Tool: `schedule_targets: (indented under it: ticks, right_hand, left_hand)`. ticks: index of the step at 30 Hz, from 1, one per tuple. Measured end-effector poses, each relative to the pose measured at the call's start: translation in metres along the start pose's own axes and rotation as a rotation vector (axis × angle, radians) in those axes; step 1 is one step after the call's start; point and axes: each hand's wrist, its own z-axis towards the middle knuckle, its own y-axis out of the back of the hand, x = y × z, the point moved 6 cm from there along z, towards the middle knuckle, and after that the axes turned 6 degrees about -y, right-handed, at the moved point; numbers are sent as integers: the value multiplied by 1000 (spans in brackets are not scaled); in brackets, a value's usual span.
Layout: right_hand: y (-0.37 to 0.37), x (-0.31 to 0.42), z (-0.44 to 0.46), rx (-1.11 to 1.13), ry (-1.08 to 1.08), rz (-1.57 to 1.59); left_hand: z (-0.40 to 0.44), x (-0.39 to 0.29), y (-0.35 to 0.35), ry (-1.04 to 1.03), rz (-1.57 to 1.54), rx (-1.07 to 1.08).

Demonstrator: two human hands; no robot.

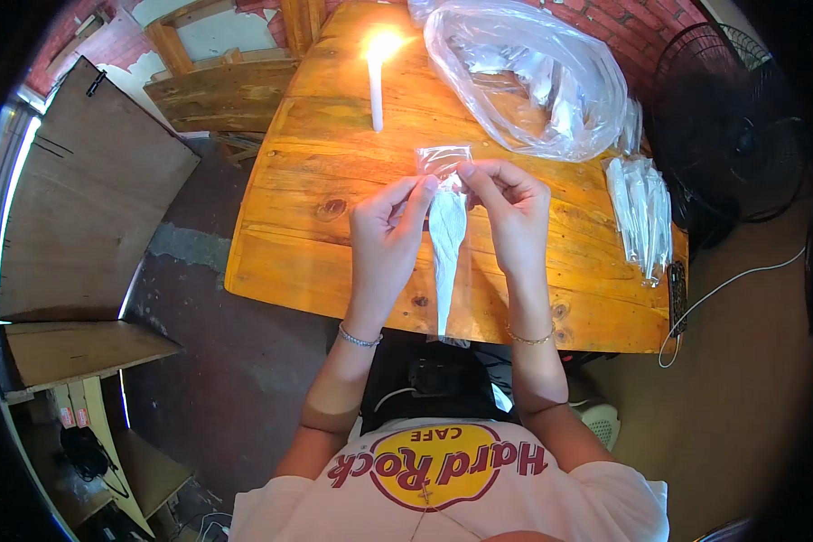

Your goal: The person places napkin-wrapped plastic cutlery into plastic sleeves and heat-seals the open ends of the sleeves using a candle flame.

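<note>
Between my two hands is a narrow clear plastic sleeve (444,155) with a white folded tissue (446,237) inside, wide near the top and tapering to a point toward me. My left hand (393,217) pinches the sleeve's left side just above the tissue. On the other side, the thumb and fingers of my right hand (512,208) grip it at about the same height. The sleeve's far end sticks out flat beyond my fingertips. Past my hands, a lit white candle (376,95) stands upright on the wooden table (307,244).
A large clear plastic bag (596,72) holding white pieces lies open at the back right. Several filled sleeves (640,212) are stacked near the table's right edge, by a black remote (677,294) and a white cable (732,285). A black fan (741,135) stands beyond.
</note>
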Motion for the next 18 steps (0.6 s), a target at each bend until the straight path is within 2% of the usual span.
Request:
schedule_targets:
  ticks: [5, 8, 11, 12, 14, 18]
  right_hand:
    - [-3, -3, 1, 0, -11, -14]
    - [-2, -4, 2, -11, -4, 3]
    - [1, -3, 2, -20, -3, 3]
    - [3, -3, 3, -21, -4, -1]
    - [8, 3, 0, -98, 35, -127]
    - [20, 15, -10, -198, 117, -370]
  left_hand:
    - [1, 3, 6, -26, 86, 24]
    - [0, 4, 4, 66, -22, -9]
    - [-1, 2, -3, 14, 125, 171]
    - [-1, 7, -3, 30, 81, 158]
    - [-4, 18, -2, 68, -3, 131]
    - [-3, 15, -6, 73, 40, 100]
